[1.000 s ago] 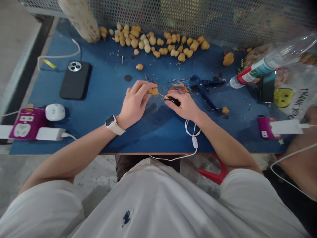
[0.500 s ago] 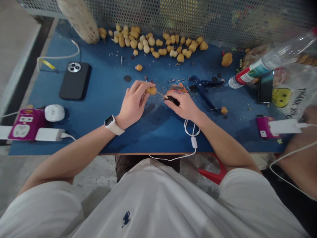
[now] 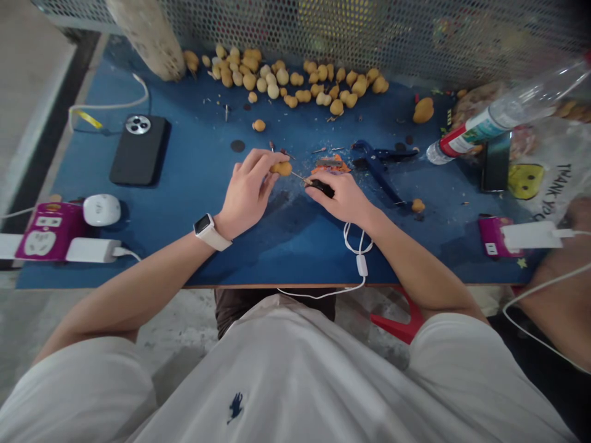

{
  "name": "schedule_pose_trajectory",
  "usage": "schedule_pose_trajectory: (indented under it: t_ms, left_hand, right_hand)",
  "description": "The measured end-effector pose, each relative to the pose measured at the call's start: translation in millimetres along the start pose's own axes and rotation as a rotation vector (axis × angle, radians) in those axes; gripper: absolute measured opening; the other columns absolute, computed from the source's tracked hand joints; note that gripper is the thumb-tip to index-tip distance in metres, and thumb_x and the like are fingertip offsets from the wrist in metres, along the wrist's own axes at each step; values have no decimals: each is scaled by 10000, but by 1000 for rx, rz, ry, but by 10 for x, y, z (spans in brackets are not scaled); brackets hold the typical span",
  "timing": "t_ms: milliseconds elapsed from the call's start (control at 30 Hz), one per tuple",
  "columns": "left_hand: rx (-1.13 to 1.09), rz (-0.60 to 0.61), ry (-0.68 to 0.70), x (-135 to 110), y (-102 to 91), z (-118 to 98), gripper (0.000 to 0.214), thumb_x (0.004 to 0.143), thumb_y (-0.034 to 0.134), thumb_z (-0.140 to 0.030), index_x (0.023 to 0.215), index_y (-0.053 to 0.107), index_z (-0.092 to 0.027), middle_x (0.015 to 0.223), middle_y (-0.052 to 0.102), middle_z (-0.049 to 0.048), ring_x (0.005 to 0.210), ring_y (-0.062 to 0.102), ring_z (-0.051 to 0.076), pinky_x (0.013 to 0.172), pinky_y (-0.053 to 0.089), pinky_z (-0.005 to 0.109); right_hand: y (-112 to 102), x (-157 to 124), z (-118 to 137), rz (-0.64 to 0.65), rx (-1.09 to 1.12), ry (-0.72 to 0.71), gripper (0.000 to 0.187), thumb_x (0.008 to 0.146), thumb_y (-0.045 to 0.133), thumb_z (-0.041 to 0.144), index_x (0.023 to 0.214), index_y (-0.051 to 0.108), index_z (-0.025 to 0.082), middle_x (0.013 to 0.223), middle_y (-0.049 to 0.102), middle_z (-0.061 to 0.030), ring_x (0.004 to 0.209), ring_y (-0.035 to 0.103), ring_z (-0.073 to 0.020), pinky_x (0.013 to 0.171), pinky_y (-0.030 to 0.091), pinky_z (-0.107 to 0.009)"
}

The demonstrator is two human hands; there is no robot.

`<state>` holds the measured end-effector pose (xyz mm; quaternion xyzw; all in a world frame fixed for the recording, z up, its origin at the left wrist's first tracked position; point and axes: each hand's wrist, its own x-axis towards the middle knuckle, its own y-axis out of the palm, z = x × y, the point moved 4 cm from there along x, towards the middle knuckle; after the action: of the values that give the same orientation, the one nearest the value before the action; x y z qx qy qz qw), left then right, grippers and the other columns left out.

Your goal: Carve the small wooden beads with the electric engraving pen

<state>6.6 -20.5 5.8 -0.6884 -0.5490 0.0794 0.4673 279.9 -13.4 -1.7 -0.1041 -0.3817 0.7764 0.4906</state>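
My left hand (image 3: pixel 247 191) grips a small tan gourd (image 3: pixel 281 168) between fingertips and thumb. My right hand (image 3: pixel 339 197) is closed around a black-handled pick tool (image 3: pixel 319 187), and its thin metal tip reaches the gourd's right side. Orange shavings (image 3: pixel 330 165) lie just beyond the tool. A pair of blue-handled pliers (image 3: pixel 376 166) rests to the right of my right hand. Far ahead, a loose heap of similar gourds (image 3: pixel 286 80) spreads along the back of the blue work board (image 3: pixel 194 132).
A black phone (image 3: pixel 138 149) and a magenta power strip (image 3: pixel 50 231) sit left. A plastic bottle (image 3: pixel 503 120) lies on a plastic bag (image 3: pixel 554 147) at right, beside another person's arm (image 3: pixel 567 271). Metal mesh (image 3: pixel 369 31) stands behind the board. White cables cross it.
Both hands keep the same hold on the gourd and tool. The whole view has shifted very slightly.
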Motion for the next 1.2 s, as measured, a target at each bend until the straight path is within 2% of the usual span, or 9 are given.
schedule_pose_trajectory:
  t_ms: [200, 367, 467, 633, 833, 1033, 1133, 1200]
  left_hand:
    - [4, -17, -2, -7, -2, 1, 447, 1368, 485, -422, 1684, 783, -317, 1672, 847, 183, 1498, 854, 358, 1323, 682, 563]
    - [5, -36, -3, -1, -4, 8, 446, 1347, 504, -364, 1676, 802, -313, 1646, 858, 182, 1491, 860, 363, 1320, 686, 588]
    - [9, -40, -6, 2, -7, -2, 451, 1327, 514, -323, 1653, 825, -314, 1658, 850, 194, 1484, 862, 376, 1278, 705, 590]
    - [19, -41, 7, 3, -10, -50, 464, 1325, 496, -305, 1634, 842, -311, 1626, 859, 192, 1442, 883, 367, 1295, 689, 590]
    - [34, -46, -2, 14, -17, -4, 449, 1348, 497, -401, 1636, 827, -304, 1604, 871, 185, 1456, 872, 361, 1342, 666, 588]
    - [15, -43, -6, 26, -22, 68, 460, 1361, 504, -506, 1688, 778, -335, 1647, 832, 195, 1466, 850, 383, 1360, 650, 616]
    - [29, -72, -14, 49, -59, 171, 464, 1355, 494, -550, 1673, 757, -335, 1647, 802, 204, 1515, 822, 420, 1378, 624, 679]
    - [42, -107, -30, 70, -77, 300, 430, 1342, 515, -572, 1619, 751, -343, 1608, 799, 196, 1468, 833, 417, 1341, 643, 681]
  right_hand:
    - [8, -4, -8, 9, -5, -1, 616, 1244, 636, 799, 1251, 902, 243, 1128, 920, -126, 884, 781, -295, 885, 609, -451]
    - [12, -5, -25, 2, -9, 4, 595, 1236, 654, 781, 1260, 912, 245, 1170, 931, -135, 967, 816, -327, 905, 620, -461]
    - [13, -6, -20, 11, -11, 4, 590, 1241, 649, 767, 1265, 911, 240, 1169, 927, -141, 954, 810, -323, 906, 618, -463]
    - [13, -10, -14, 13, -8, 9, 623, 1241, 645, 804, 1268, 911, 241, 1137, 921, -132, 923, 790, -312, 911, 615, -460]
    - [11, -4, -21, 11, 14, 3, 682, 1242, 611, 857, 1256, 902, 240, 1150, 915, -128, 895, 760, -292, 910, 605, -452]
    - [-3, 3, -17, -1, 25, 28, 802, 1229, 559, 987, 1233, 881, 252, 1109, 893, -110, 905, 754, -288, 883, 577, -436]
    - [-33, 13, -53, -27, 26, 61, 865, 1209, 522, 1056, 1202, 862, 261, 1036, 846, -84, 881, 727, -278, 880, 567, -436]
    - [-64, 18, -97, -52, 24, 90, 902, 1191, 499, 1095, 1178, 854, 266, 991, 810, -69, 855, 704, -271, 868, 561, -438]
